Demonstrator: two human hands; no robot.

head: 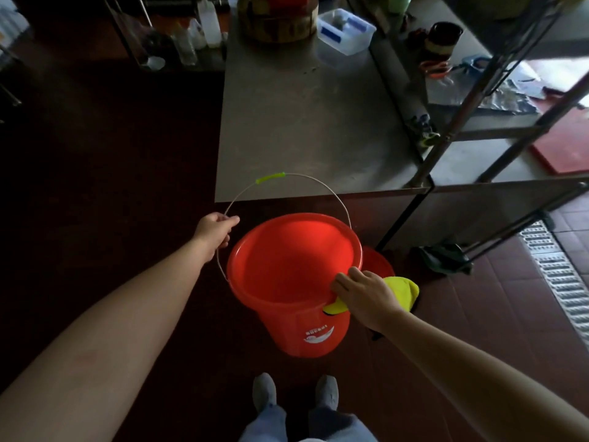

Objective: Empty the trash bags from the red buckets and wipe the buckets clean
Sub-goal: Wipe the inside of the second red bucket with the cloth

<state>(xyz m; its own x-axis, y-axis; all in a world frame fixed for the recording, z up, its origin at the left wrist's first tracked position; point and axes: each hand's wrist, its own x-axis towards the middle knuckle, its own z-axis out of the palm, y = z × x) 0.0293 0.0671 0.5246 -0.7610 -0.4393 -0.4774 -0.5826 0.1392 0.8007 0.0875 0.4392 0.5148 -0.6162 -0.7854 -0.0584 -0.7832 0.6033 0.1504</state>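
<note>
Red bucket (287, 282) showing empty and unlined, wire handle (270, 179) with green grip standing raised. Yellow cloth (403, 293) lying over its near-right rim. Second red bucket (379, 261) showing just behind it.

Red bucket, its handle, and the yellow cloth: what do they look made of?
Red bucket: glossy moulded plastic, by its sheen. Handle: thin bare metal wire, apparently, with a green plastic-looking grip. Yellow cloth: soft matte fabric, possibly microfibre; it bunches under the right hand.

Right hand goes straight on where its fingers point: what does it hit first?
Probably the inside wall of the red bucket: the right hand, holding a yellow cloth at its rim, points into it. Depth is unclear.
</note>
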